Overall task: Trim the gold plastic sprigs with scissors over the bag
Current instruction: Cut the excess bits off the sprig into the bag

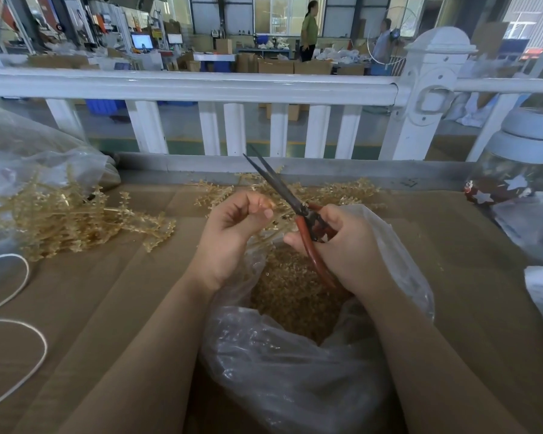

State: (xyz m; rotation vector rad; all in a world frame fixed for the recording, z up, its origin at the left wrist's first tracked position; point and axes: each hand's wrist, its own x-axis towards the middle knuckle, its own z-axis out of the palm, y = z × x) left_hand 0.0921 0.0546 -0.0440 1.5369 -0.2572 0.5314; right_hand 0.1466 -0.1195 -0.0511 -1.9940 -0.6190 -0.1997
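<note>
A brown cardboard-covered desk [107,308] carries everything, with a white railing [201,86] along its far edge. On the desk's near middle sits an open clear plastic bag [279,371], its hollow filled with small gold trimmed bits [292,296]. Left of the bag lies a big heap of gold plastic sprigs [60,220], partly spilling from a second clear bag [29,151]; another scatter of sprigs [342,189] lies beyond the bag. A white cord [29,355] loops at the bag's far left. Over the bag's mouth, the right hand [342,245] grips red-handled scissors [308,233], fingers curled round the handles, dark blades nearly together and pointing away. The left hand [232,233], just left of the scissors, pinches one gold sprig [270,230] between thumb and curled fingers above the bag.
</note>
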